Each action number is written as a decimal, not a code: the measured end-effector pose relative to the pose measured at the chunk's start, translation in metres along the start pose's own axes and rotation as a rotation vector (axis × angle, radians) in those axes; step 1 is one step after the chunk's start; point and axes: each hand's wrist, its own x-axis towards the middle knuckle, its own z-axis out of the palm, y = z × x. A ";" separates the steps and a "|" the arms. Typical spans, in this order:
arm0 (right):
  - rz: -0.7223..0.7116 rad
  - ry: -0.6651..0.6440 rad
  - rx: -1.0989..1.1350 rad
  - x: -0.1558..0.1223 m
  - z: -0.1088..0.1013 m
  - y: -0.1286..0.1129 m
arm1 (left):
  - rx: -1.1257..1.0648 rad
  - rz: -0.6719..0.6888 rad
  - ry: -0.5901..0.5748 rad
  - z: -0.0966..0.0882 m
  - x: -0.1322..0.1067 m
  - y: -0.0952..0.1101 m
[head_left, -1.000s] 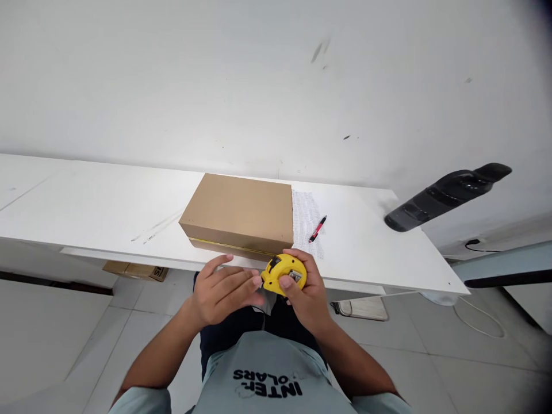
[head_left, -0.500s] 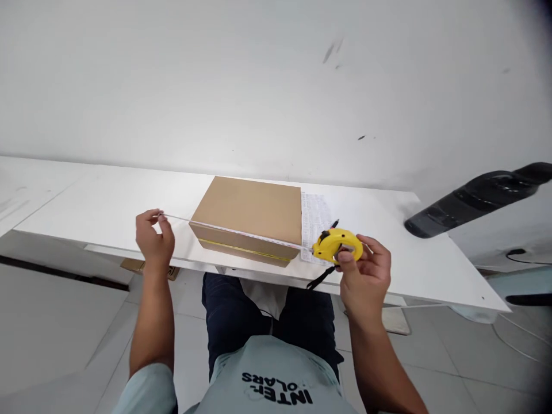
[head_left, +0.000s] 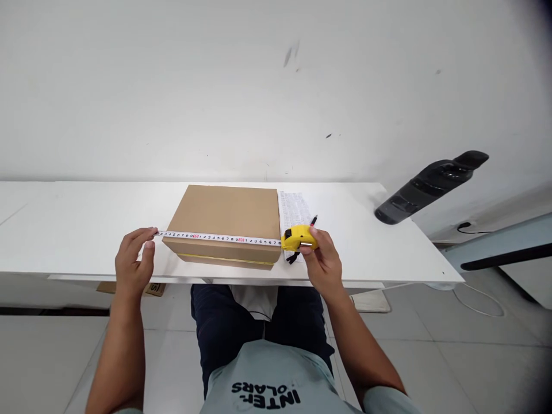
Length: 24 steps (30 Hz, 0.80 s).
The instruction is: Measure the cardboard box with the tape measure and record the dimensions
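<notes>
A white, smooth-topped table (head_left: 77,230) stands against a scuffed white wall (head_left: 215,86). On it we see a plain brown cardboard box (head_left: 228,210), rectangular and matt, with a yellow strip along its near face. Across the box's near top edge lies a white tape blade (head_left: 215,238), printed with black numerals and red tens marks. Our left hand (head_left: 133,261) appears to pinch the blade's free end just left of the box, fingertips together. Our right hand (head_left: 323,259) is clamped on the yellow tape-measure case (head_left: 297,237) at the box's right corner. Just behind the case lie a printed sheet (head_left: 293,207), its text too small to read, and a pen (head_left: 313,219). A glossy black elongated object (head_left: 431,185) juts in at right. Our grey shirt (head_left: 267,391) reads "INTER-" and "OLARS".
</notes>
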 end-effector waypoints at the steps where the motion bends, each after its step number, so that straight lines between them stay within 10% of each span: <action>1: -0.010 -0.005 -0.003 0.000 0.001 0.000 | -0.017 0.013 -0.030 -0.002 -0.001 0.002; 24: 0.118 -0.038 0.042 -0.003 -0.003 -0.003 | 0.064 -0.039 0.000 0.000 -0.004 0.003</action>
